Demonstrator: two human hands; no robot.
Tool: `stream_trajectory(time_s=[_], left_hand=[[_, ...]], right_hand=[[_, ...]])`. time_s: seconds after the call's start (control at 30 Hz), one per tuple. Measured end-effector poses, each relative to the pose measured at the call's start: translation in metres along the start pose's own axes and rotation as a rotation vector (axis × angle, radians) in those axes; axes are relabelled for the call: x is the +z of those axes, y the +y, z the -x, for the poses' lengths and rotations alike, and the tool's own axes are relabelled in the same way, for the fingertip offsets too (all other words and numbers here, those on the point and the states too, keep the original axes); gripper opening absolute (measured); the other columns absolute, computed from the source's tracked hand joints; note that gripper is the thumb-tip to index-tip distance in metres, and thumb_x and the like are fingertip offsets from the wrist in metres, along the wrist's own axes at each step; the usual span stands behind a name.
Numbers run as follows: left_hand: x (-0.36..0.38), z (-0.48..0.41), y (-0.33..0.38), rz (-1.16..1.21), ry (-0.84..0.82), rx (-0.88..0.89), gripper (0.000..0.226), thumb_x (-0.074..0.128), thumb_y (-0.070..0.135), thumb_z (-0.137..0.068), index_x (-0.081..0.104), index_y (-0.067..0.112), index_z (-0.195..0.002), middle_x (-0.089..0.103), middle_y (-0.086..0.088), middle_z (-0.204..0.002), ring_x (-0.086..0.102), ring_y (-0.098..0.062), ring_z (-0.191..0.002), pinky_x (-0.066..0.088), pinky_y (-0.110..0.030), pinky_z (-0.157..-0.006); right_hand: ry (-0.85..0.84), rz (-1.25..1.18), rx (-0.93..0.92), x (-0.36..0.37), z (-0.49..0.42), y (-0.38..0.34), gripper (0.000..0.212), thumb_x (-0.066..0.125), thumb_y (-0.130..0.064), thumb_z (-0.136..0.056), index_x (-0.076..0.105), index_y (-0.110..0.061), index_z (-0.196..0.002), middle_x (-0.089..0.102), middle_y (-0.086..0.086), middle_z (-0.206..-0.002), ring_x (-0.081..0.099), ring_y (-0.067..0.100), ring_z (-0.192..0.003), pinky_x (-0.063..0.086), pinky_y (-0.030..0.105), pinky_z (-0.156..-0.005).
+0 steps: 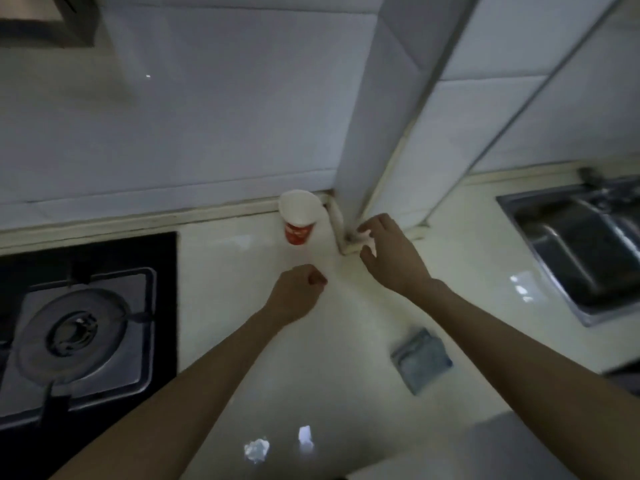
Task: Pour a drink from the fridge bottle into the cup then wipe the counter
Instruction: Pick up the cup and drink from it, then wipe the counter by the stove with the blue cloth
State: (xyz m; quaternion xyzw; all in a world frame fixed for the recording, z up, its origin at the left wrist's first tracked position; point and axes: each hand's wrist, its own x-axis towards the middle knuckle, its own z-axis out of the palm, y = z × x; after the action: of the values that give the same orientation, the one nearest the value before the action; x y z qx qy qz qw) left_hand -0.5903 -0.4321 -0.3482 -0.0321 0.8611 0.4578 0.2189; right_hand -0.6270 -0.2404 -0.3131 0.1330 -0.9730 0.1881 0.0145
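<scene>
Your glossy cream stone counter (242, 306) runs between a black glass gas hob with a round steel burner (74, 332) on the left and a stainless steel sink (585, 247) on the right. The red and white paper cup (299, 216) stands upright near the back wall, its open mouth up and its tapered body narrowing toward the counter, just beside the foot of a white tiled column (384, 116). A folded blue-grey cloth (421, 358), soft and roughly square, lies flat on the counter near your right forearm, well apart from the cup.

Your left hand (298, 289) reaches forward with the arm nearly straight, fingers curled into a loose fist; something small and reddish shows at the fingertips, but you cannot tell what it is or whether it is gripped. Your right hand (388, 252) is extended palm down toward the base of the column, fingers spread and bent around something pale and blurred; whether it is actually grasped cannot be told. A bottle cannot be clearly made out.
</scene>
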Motion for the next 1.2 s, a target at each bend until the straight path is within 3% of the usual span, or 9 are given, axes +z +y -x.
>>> stream_trajectory(time_s=[0.2, 0.33, 0.4, 0.5, 0.57, 0.67, 0.87, 1.1, 1.2], left_hand=[[0.112, 0.063, 0.022, -0.266, -0.155, 0.167, 0.023, 0.05, 0.017, -0.094, 0.067, 0.006, -0.105, 0.068, -0.012, -0.109, 0.063, -0.025, -0.101, 0.047, -0.032, -0.088], [0.186, 0.103, 0.014, -0.374, -0.24, 0.143, 0.041, 0.038, 0.027, -0.095, 0.057, 0.007, -0.125, 0.057, -0.011, -0.13, 0.052, -0.024, -0.121, 0.036, -0.029, -0.101], [0.215, 0.12, 0.012, -0.431, -0.306, 0.126, 0.063, 0.023, 0.039, -0.086, 0.051, 0.004, -0.13, 0.049, -0.014, -0.138, 0.044, -0.026, -0.128, 0.033, -0.032, -0.107], [0.253, 0.137, 0.012, -0.563, -0.308, 0.08, 0.048, 0.04, 0.027, -0.093, 0.045, 0.004, -0.135, 0.039, -0.016, -0.146, 0.034, -0.029, -0.135, 0.03, -0.038, -0.11], [0.276, 0.145, 0.014, -0.604, -0.271, 0.054, 0.046, 0.047, 0.02, -0.093, 0.043, 0.005, -0.136, 0.039, -0.015, -0.146, 0.034, -0.03, -0.134, 0.033, -0.038, -0.108], [0.307, 0.152, 0.026, -0.608, -0.203, 0.038, 0.053, 0.047, 0.016, -0.091, 0.037, 0.007, -0.142, 0.044, -0.013, -0.139, 0.039, -0.03, -0.127, 0.038, -0.039, -0.102], [0.351, 0.142, 0.061, -0.606, -0.128, 0.016, 0.036, 0.047, 0.018, -0.091, 0.052, 0.006, -0.125, 0.048, -0.014, -0.135, 0.043, -0.03, -0.121, 0.043, -0.041, -0.098], [0.396, 0.118, 0.112, -0.656, -0.199, 0.033, 0.054, 0.05, 0.019, -0.091, 0.038, 0.001, -0.14, 0.034, -0.016, -0.148, 0.036, -0.034, -0.132, 0.035, -0.047, -0.108], [0.416, 0.105, 0.124, -0.704, -0.237, 0.065, 0.06, 0.052, 0.023, -0.091, 0.032, 0.002, -0.144, 0.029, -0.016, -0.151, 0.031, -0.034, -0.135, 0.032, -0.05, -0.109]], right_hand=[[-0.257, 0.088, 0.189, 0.011, 0.109, 0.055, 0.032, 0.051, -0.017, -0.088, 0.058, -0.008, -0.118, 0.058, 0.012, -0.114, 0.055, 0.029, -0.106, 0.045, 0.036, -0.087], [-0.424, 0.145, 0.105, 0.031, 0.166, 0.087, 0.047, 0.034, -0.033, -0.083, 0.062, -0.006, -0.108, 0.059, 0.015, -0.109, 0.055, 0.035, -0.102, 0.047, 0.04, -0.084], [-0.482, 0.158, 0.013, 0.039, 0.186, 0.1, 0.051, 0.038, -0.034, -0.088, 0.056, -0.006, -0.126, 0.053, 0.015, -0.13, 0.048, 0.034, -0.121, 0.041, 0.038, -0.098], [-0.546, 0.183, -0.077, 0.052, 0.212, 0.116, 0.06, 0.044, -0.035, -0.095, 0.03, -0.013, -0.149, 0.027, 0.007, -0.155, 0.022, 0.028, -0.143, 0.022, 0.039, -0.114], [-0.527, 0.201, -0.106, 0.06, 0.226, 0.127, 0.064, 0.04, -0.037, -0.093, 0.023, -0.016, -0.151, 0.02, 0.006, -0.158, 0.014, 0.027, -0.146, 0.018, 0.044, -0.118], [-0.469, 0.15, -0.138, 0.064, 0.243, 0.141, 0.071, 0.028, -0.039, -0.083, 0.03, -0.014, -0.149, 0.027, 0.009, -0.156, 0.02, 0.03, -0.145, 0.022, 0.049, -0.116], [-0.445, 0.231, -0.116, 0.049, 0.275, 0.195, 0.076, 0.051, -0.035, -0.093, 0.01, -0.015, -0.153, 0.006, 0.012, -0.161, 0.007, 0.03, -0.148, 0.009, 0.048, -0.119], [-0.445, 0.269, 0.031, 0.012, 0.315, 0.275, 0.086, 0.056, -0.021, -0.088, 0.001, -0.013, -0.153, -0.002, 0.013, -0.161, -0.002, 0.032, -0.148, 0.006, 0.049, -0.12], [-0.426, 0.24, 0.106, 0.0, 0.323, 0.302, 0.083, 0.058, -0.018, -0.085, 0.01, -0.009, -0.152, 0.009, 0.017, -0.16, 0.006, 0.036, -0.147, 0.01, 0.052, -0.119]])
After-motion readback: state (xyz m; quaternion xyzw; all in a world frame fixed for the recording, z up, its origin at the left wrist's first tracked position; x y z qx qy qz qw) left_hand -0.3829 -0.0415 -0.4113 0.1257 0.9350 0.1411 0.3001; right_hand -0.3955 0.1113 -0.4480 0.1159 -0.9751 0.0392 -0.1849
